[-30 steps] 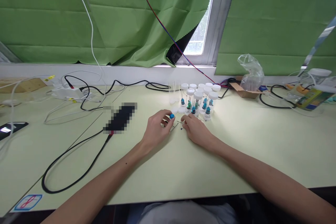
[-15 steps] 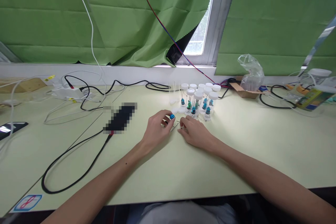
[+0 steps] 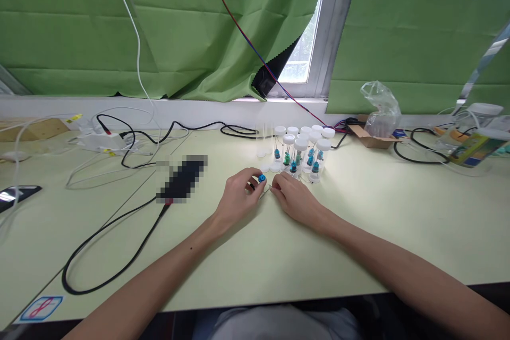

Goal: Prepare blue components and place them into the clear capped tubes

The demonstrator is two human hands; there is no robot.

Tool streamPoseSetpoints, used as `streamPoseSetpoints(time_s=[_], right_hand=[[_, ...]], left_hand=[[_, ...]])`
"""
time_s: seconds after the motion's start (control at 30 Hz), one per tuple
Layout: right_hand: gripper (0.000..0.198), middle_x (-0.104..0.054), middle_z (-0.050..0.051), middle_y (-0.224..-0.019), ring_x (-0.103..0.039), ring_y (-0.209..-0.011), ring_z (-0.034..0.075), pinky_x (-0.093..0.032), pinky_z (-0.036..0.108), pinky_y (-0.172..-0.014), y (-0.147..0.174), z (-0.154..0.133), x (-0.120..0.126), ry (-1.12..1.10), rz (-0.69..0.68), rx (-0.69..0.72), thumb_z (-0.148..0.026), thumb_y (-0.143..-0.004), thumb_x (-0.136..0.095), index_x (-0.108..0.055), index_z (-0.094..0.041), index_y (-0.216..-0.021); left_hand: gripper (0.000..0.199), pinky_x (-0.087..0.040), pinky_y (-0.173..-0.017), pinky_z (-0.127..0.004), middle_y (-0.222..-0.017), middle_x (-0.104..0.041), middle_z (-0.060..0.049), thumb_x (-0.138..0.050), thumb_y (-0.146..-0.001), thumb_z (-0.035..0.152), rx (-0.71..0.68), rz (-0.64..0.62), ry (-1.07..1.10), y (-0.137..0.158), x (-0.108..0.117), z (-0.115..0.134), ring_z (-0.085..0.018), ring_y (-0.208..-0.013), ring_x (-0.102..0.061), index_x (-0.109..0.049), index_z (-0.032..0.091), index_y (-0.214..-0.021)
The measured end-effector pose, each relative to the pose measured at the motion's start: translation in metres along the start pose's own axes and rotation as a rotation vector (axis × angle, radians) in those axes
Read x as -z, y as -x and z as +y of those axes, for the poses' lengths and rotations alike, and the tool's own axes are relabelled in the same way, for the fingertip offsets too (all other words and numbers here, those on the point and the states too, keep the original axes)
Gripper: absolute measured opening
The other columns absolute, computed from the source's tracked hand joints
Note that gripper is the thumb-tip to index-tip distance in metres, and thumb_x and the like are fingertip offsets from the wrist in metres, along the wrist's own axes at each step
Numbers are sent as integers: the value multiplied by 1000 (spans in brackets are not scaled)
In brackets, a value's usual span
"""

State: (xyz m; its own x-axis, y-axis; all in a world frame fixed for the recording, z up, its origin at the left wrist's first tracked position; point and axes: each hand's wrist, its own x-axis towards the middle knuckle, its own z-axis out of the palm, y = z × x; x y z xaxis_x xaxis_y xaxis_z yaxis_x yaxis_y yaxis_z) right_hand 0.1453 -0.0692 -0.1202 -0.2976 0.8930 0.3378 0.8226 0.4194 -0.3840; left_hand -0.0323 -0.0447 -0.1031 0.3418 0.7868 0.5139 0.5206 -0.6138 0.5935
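My left hand [image 3: 239, 191] pinches a small round blue part [image 3: 262, 178] between thumb and fingers, a little above the table. Something dark shows between the fingers below it. A thin metal wire [image 3: 264, 192] slants down beside the left fingertips; whether it joins the blue part I cannot tell. Close by on the right, my right hand [image 3: 295, 195] has its fingertips pressed together at a thin wire end [image 3: 270, 187]. Just behind the hands stand several clear vials with white caps [image 3: 300, 144], holding blue or green parts with thin wires.
Clear uncapped tubes [image 3: 264, 141] stand left of the vials, with white caps [image 3: 265, 168] lying in front. A black cable [image 3: 119, 280] loops on the left of the table [image 3: 358, 207]. A cardboard box [image 3: 370, 138] with a plastic bag sits at the back right.
My right fingers have closed together and shifted slightly left, nearer the left fingertips. The blue part has tilted or dropped very slightly in my left hand.
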Motion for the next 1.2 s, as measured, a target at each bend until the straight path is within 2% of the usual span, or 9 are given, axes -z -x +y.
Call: streamPoseSetpoints(time_s=[0.27,0.5,0.67,0.97,1.2], right_hand=[[13,-58,5,-90,-53,-73,17,-38,29,-63,-3,1,-1,-154,191,-16,-22,-99,-39,-46,-20,-88],[13,-59,3,-82,-52,-67,15,-38,28,-62,-3,-1,-1,-303,418,38,-24,-98,-42,-48,-20,-88],[12,-57,2,-79,-51,-65,13,-40,26,-60,-2,-6,0,-380,514,90,-24,-97,-44,-50,-20,-88],[9,-59,4,-83,-57,-71,15,-47,27,-63,1,-9,-2,-440,499,109,-27,-97,-45,-52,-21,-95],[9,-61,4,-84,-58,-71,14,-47,26,-62,3,-10,-4,-466,447,117,-26,-96,-46,-52,-20,-99]], left_hand=[[12,-51,-62,-25,-87,-67,-2,-56,-88,30,20,-42,-6,0,-1,-3,-13,-69,-62,-61,20,-91],[12,-50,-61,-25,-86,-67,-2,-55,-88,29,35,-67,-31,0,-1,-2,-13,-68,-61,-62,20,-90],[14,-50,-61,-26,-86,-68,-3,-54,-88,30,40,-92,-47,0,-1,-2,-14,-69,-61,-62,20,-91],[15,-51,-60,-27,-83,-68,-3,-53,-88,30,15,-102,-57,1,-2,-4,-16,-68,-62,-63,20,-91],[14,-51,-61,-27,-86,-68,-3,-53,-88,29,39,-125,-54,2,-2,-4,-15,-69,-62,-63,20,-91]])
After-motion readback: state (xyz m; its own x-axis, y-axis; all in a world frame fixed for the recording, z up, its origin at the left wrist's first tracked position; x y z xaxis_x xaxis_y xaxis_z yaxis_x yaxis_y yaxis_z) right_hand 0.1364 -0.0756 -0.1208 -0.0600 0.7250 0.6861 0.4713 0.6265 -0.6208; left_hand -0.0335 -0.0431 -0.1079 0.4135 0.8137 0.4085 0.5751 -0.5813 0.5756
